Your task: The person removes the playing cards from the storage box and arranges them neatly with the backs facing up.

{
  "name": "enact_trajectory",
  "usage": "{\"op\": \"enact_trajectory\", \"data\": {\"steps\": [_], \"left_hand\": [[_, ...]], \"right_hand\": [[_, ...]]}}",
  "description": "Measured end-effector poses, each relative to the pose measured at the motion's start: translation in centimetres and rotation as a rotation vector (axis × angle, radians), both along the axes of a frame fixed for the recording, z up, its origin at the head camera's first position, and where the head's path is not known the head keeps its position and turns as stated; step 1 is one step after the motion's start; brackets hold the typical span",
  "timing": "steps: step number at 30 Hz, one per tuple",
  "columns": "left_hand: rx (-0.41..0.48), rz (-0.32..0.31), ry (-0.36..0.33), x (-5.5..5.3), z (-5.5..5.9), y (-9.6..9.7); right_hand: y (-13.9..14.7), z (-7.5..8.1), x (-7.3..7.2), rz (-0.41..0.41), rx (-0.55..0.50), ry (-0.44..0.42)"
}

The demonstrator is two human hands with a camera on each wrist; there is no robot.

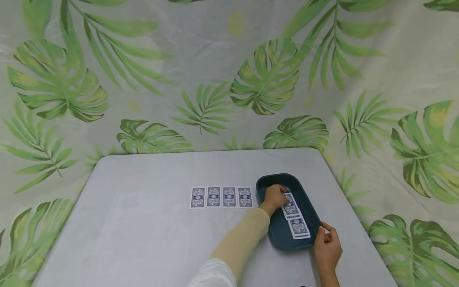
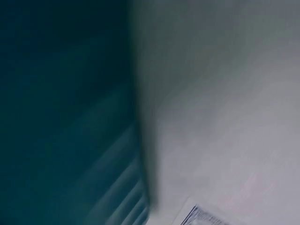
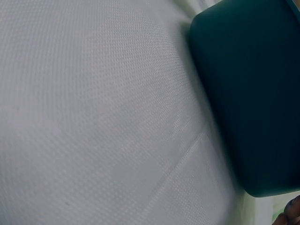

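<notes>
A dark teal tray [image 1: 277, 231] stands at the right of the table, with two small overlapping piles of blue-backed playing cards inside. My left hand [image 1: 274, 196] reaches over the tray's left side, and its curled fingers pinch a playing card [image 1: 292, 208] at the top of the upper pile. The lower pile [image 1: 299, 227] lies nearer to me. At the tray's near right corner, my right hand [image 1: 328, 246] grips the rim between thumb and fingers. Both wrist views are filled mostly by the tray's outer wall [image 3: 248, 93] and the white cloth.
Left of the tray, several playing cards [image 1: 229, 197] lie face down in a straight row. A white cloth [image 1: 125, 223] covers the table. Behind it hangs a leaf-patterned curtain [image 1: 215, 59].
</notes>
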State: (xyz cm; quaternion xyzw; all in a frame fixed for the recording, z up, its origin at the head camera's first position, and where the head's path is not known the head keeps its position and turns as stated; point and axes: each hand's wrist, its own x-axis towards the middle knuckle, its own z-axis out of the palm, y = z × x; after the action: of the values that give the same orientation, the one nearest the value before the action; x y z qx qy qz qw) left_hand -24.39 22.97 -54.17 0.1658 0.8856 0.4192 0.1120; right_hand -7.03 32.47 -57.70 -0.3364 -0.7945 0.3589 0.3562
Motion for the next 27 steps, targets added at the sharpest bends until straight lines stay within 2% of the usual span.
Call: {"op": "enact_trajectory", "data": {"steps": [2, 7, 10, 17, 27], "left_hand": [[-0.062, 0.034, 0.013, 0.3, -0.6, 0.1], [-0.131, 0.091, -0.028, 0.6, -1.2, 0.4], [-0.182, 0.084, -0.022, 0.5, -1.3, 0.6], [-0.373, 0.042, 0.057, 0.4, -1.3, 0.9], [-0.441, 0.028, 0.059, 0.0, -1.6, 1.2]], "right_hand": [[-0.1, 0.1, 0.1, -0.001, -0.001, -0.008], [-0.1, 0.2, 0.2, 0.001, -0.002, -0.016], [-0.1, 0.3, 0.1, 0.001, 0.005, -0.010], [-0.1, 0.3, 0.0, 0.003, 0.006, -0.018], [0.0, 0.2, 0.0, 0.003, 0.015, -0.014]]}}
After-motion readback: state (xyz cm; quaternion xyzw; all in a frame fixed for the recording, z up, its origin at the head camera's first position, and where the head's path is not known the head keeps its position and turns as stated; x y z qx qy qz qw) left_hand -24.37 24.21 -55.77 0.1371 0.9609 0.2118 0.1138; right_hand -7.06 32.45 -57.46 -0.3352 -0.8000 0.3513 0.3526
